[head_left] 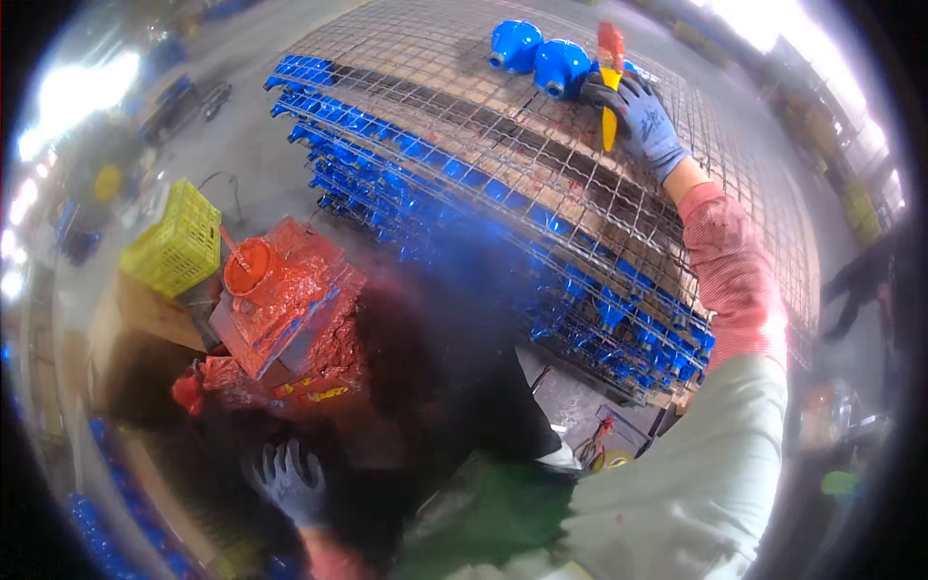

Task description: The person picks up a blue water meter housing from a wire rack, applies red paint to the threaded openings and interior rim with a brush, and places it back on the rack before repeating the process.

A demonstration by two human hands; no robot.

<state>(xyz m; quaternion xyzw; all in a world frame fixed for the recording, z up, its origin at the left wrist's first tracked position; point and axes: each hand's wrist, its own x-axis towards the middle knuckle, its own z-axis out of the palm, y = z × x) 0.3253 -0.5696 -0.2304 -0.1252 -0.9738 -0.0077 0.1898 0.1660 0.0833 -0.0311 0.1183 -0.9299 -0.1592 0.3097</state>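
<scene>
Right hand (646, 118) is gripping a brush (611, 77), seemingly setting blue parts (561, 66) down; left hand (292, 481) is spreading wide; next is likely needing gentle release.

Rounded parts (562, 70) sit on the far side of a wire mesh (580, 184) that tops a stack of parts (387, 184), with the right hand (646, 121) and its brush (610, 87) just right of them. Left of the stack, a pot (235, 280) stands on a board (280, 324), a crate (188, 242) behind and left of it; the left hand (292, 485) is nearer the wearer than the board.
</scene>
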